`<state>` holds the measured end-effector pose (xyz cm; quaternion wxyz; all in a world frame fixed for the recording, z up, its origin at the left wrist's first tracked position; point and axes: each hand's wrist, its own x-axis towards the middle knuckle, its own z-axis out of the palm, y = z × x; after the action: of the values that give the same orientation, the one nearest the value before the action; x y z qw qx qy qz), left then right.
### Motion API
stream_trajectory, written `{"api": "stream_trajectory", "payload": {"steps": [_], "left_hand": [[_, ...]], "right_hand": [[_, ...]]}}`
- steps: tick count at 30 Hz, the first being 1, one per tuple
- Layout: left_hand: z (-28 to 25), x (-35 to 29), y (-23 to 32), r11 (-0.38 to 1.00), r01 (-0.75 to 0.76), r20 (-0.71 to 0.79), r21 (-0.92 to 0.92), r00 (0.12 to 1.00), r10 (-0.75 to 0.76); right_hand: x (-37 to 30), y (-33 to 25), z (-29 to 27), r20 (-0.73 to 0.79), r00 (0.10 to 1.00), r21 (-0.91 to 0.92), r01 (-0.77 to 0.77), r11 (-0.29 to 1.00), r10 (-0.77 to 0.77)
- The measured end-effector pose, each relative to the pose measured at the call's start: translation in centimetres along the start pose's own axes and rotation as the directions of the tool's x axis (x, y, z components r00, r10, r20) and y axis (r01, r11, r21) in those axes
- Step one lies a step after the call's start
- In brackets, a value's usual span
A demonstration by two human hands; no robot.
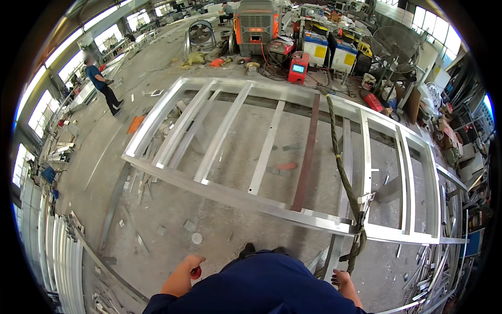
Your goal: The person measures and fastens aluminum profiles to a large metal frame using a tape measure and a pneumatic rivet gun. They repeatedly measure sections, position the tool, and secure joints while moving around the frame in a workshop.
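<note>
The wearer had two bare hands in view, one left hand [193, 261] and one right hand [342, 277], plus two dark shoes [247, 250]. One red round object [196, 272] was at the left hand. There was one large metal frame [235, 201], bearing one brown bar [307, 152] among several silver crossbars [226, 131], whose exact number could not be told where other lengths overlapped them. One twisted hose [338, 157] crossed it. Beyond were two fans [200, 33], two blue-and-white machines [316, 51], one small red machine [298, 68] and one big orange-and-grey machine [257, 29]. At least two other people [96, 76] appeared, along with one pale disc [196, 238] and many metal offcuts [434, 272].
</note>
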<state>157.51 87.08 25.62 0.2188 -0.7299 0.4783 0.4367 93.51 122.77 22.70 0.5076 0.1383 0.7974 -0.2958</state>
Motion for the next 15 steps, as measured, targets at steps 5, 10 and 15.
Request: {"api": "stream_trajectory", "payload": {"steps": [5, 10, 15], "left_hand": [[0.9, -3.7, 0.8, 0.984, 0.044, 0.041, -0.175, 0.998, -0.037], [5.0, -7.3, 2.9, 0.877, 0.082, 0.2, -0.473, 0.98, 0.017], [10.2, -5.3, 0.0, 0.88, -0.001, 0.046, -0.474, 0.999, 0.025]], "right_hand": [[2.4, -1.7, -0.3, -0.009, 0.999, -0.015, 0.051, 0.999, -0.051], [3.4, -4.9, 1.8, 0.05, 0.991, -0.079, 0.13, 0.988, -0.126], [3.8, -7.2, 4.0, 0.138, 0.974, -0.138, 0.196, 0.971, -0.177]]}}
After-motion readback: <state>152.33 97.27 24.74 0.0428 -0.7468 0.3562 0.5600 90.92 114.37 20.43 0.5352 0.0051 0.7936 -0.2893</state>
